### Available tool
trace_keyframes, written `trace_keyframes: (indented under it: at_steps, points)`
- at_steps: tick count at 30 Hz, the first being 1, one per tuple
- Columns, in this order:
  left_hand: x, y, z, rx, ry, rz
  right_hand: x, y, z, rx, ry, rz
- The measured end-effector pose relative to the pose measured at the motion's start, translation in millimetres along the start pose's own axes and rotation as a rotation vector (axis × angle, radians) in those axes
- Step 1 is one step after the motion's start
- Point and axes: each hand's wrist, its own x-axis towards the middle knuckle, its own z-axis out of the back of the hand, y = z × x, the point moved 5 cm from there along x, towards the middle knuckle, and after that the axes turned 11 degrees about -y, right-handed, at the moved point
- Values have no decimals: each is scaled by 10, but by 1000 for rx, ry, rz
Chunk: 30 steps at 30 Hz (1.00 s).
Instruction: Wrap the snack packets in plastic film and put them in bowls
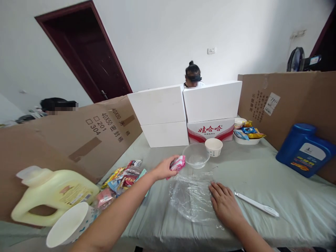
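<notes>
My left hand is closed on a pink-and-white packet, held just left of a clear plastic bowl. Right behind that bowl's edge stands a white paper cup. My right hand lies flat with its fingers stretched out, touching the right edge of a clear plastic bag spread on the cloth. To the right of this hand is a long white knife-like tool. Left of my left forearm lies a heap of coloured snack packets, partly hidden by the arm.
A yellow detergent jug and a large paper cup stand at left, a blue jug at right. White boxes and cardboard panels wall the table. A white tray holds packets. Two people sit beyond.
</notes>
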Motion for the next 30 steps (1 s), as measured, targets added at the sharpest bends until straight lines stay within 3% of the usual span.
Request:
trace_keyframes:
  at_steps: [2,4,6,10,13,15,19,22,24,26,30]
  points:
    - [275,-91,213,193,-125,-56,3,4,6,2,-8,4]
    - [578,-244,237,419,-122,-134,7,5,7,3,-2,3]
    - [868,-385,77,599,-4,-200,9,1,4,4,10,-8]
    - [1298,-568,-378,635,118,-247,12,-11,-8,9,20,-29]
    - [1444,-612,-607,613,142,-268,13,-13,-12,5,21,-28]
    - [1446,-621,-643,579,120,-275,14,-8,-2,3,22,-21]
    - [1137,-665,-593,481,-1,-284,21,1,29,-4,25,-26]
    - [598,-714,-704,407,-27,-305,30,15,33,-14,19,-25]
    - [156,-706,-888,362,37,-338,21,28,33,-26,29,-20]
    - [-252,-621,-1056,342,69,-333,-11,35,56,-40,66,-23]
    - [-745,-298,-1161,263,20,-111,-74,37,250,-127,154,-79]
